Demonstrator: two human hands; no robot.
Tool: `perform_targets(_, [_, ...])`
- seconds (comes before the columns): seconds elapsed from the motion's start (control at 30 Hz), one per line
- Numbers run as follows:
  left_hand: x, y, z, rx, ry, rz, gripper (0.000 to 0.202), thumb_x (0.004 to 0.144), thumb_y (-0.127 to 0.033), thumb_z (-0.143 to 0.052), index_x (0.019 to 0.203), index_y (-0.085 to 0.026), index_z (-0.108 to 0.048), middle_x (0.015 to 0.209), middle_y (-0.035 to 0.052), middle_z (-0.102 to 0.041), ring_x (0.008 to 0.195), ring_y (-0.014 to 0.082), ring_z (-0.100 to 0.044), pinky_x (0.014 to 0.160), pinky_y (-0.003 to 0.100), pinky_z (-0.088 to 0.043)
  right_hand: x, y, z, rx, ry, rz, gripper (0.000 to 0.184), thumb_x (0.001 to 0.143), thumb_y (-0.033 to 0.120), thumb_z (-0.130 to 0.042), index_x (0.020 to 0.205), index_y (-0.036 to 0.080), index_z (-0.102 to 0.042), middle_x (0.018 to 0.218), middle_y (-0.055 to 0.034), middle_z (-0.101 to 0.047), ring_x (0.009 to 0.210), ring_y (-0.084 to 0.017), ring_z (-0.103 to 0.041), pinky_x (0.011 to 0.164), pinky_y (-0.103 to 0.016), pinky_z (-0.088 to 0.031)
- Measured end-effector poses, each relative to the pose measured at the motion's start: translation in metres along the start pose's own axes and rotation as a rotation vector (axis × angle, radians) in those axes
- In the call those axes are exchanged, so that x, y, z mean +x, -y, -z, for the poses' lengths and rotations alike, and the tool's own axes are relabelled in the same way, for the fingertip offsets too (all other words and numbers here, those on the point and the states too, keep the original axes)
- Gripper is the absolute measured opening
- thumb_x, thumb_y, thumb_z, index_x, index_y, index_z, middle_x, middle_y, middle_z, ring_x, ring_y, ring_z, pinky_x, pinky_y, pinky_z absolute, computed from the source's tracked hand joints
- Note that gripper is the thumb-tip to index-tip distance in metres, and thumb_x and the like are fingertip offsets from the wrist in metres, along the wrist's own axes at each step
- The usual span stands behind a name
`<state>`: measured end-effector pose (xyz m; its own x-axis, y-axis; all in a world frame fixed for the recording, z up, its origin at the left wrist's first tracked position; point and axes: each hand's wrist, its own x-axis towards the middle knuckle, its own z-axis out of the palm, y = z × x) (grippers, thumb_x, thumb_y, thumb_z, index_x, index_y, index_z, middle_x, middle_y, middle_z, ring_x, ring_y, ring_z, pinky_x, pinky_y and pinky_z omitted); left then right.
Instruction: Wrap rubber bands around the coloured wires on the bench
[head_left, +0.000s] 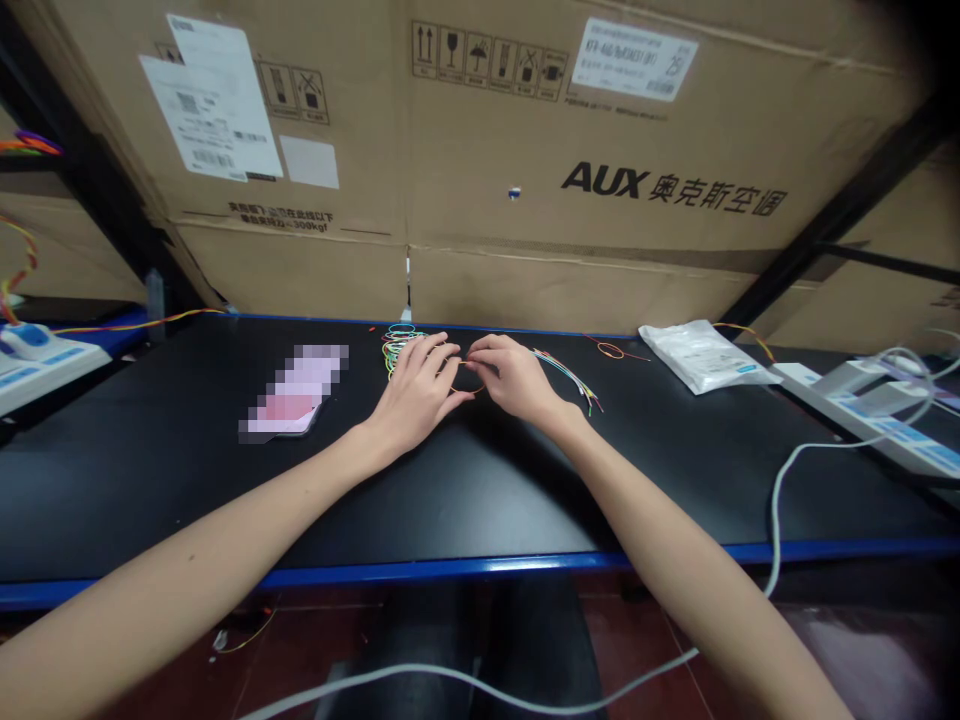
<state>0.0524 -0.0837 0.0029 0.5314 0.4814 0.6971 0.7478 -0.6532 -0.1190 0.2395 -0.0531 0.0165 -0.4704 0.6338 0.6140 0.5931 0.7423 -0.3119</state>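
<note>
My left hand (416,392) lies over the near side of a coiled bundle of thin colored wires (393,348), its fingers stretched out and its thumb apart from them. My right hand (514,376) is closed in a pinch on a thin orange wire (469,391). That wire curves in a small loop between the two hands, close to my left fingertips and thumb. Beyond my right hand, several loose wire ends (574,376) in white, green and red fan out on the black table (450,490). My palms hide part of the bundle.
A pixelated phone (296,395) lies at left. To the right are a white plastic packet (705,355), a small loop of orange wire (611,350) and a power strip (870,415) with a white cable (776,500). A large cardboard box (480,140) stands behind.
</note>
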Motion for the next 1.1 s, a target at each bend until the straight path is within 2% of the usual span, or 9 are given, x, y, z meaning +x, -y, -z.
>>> perform_targets(0.1, [0.0, -0.0005, 0.0007, -0.013, 0.008, 0.001, 0.031, 0.087, -0.028, -0.065, 0.114, -0.012, -0.064, 0.124, 0.02, -0.063, 0.13, 0.0369, -0.049, 0.107, 0.057, -0.04, 0.0004, -0.0007, 0.0027, 0.095, 0.1, -0.044, 0.024, 0.094, 0.015, -0.047, 0.086, 0.016, -0.07, 0.093, -0.0072, -0.07, 0.084, -0.017, -0.064, 0.08, -0.03, -0.049])
perform_targets(0.17, [0.0, -0.0002, 0.0008, -0.024, 0.008, 0.016, 0.032, 0.088, -0.028, -0.064, 0.117, -0.013, -0.063, 0.125, 0.0199, -0.063, 0.13, 0.0368, -0.049, 0.108, 0.059, -0.039, 0.0, -0.0008, 0.0027, 0.082, 0.115, -0.052, 0.025, 0.095, 0.016, -0.045, 0.086, 0.016, -0.068, 0.091, -0.0073, -0.069, 0.083, -0.017, -0.063, 0.079, -0.03, -0.049])
perform_targets(0.33, [-0.0004, 0.0009, -0.0005, -0.005, -0.004, 0.042, 0.038, 0.089, -0.028, -0.062, 0.123, -0.011, -0.06, 0.126, 0.0208, -0.062, 0.13, 0.0369, -0.048, 0.109, 0.059, -0.036, -0.0021, 0.0016, -0.0028, -0.076, -0.028, -0.015, 0.01, 0.09, 0.024, -0.059, 0.093, 0.019, -0.068, 0.106, -0.01, -0.067, 0.097, -0.022, -0.062, 0.086, -0.036, -0.05])
perform_targets(0.5, [-0.0001, 0.0001, 0.0, 0.012, -0.008, 0.039, 0.039, 0.089, -0.029, -0.062, 0.123, -0.01, -0.059, 0.125, 0.0206, -0.063, 0.13, 0.0366, -0.049, 0.109, 0.058, -0.037, -0.0024, 0.0042, -0.0044, -0.089, -0.196, 0.018, 0.009, 0.09, 0.022, -0.06, 0.088, 0.021, -0.069, 0.104, -0.0084, -0.067, 0.096, -0.021, -0.063, 0.087, -0.036, -0.051])
perform_targets(0.63, [0.0007, -0.0011, 0.0008, -0.025, -0.014, 0.063, 0.038, 0.089, -0.028, -0.063, 0.123, -0.012, -0.06, 0.124, 0.0202, -0.063, 0.13, 0.0368, -0.049, 0.109, 0.059, -0.036, -0.0024, 0.0049, -0.0044, -0.087, -0.25, 0.014, 0.009, 0.09, 0.025, -0.061, 0.086, 0.022, -0.069, 0.103, -0.0079, -0.067, 0.096, -0.022, -0.061, 0.088, -0.038, -0.051])
perform_targets(0.93, [-0.0009, -0.0013, -0.002, -0.011, 0.01, 0.05, 0.036, 0.089, -0.029, -0.062, 0.121, -0.011, -0.061, 0.123, 0.0206, -0.064, 0.129, 0.0372, -0.049, 0.108, 0.059, -0.037, -0.0007, 0.0042, -0.004, -0.003, -0.177, 0.052, 0.02, 0.093, 0.025, -0.057, 0.08, 0.022, -0.072, 0.096, -0.0073, -0.07, 0.093, -0.021, -0.06, 0.088, -0.037, -0.05])
perform_targets(1.03, [-0.001, -0.0002, -0.0023, 0.009, 0.003, 0.04, 0.035, 0.089, -0.029, -0.062, 0.12, -0.012, -0.061, 0.122, 0.0194, -0.064, 0.13, 0.0378, -0.047, 0.107, 0.059, -0.038, 0.0006, 0.006, -0.0016, 0.099, -0.089, -0.013, 0.027, 0.094, 0.024, -0.052, 0.075, 0.019, -0.07, 0.091, -0.0069, -0.071, 0.087, -0.019, -0.063, 0.084, -0.034, -0.051])
perform_targets(1.1, [-0.0008, 0.0005, -0.002, 0.03, -0.005, 0.038, 0.034, 0.09, -0.029, -0.061, 0.119, -0.012, -0.061, 0.122, 0.0195, -0.063, 0.132, 0.0388, -0.045, 0.106, 0.06, -0.038, 0.0009, 0.0063, -0.0012, 0.148, -0.066, -0.06, 0.027, 0.095, 0.024, -0.051, 0.076, 0.018, -0.069, 0.095, -0.0075, -0.07, 0.089, -0.018, -0.065, 0.086, -0.033, -0.051])
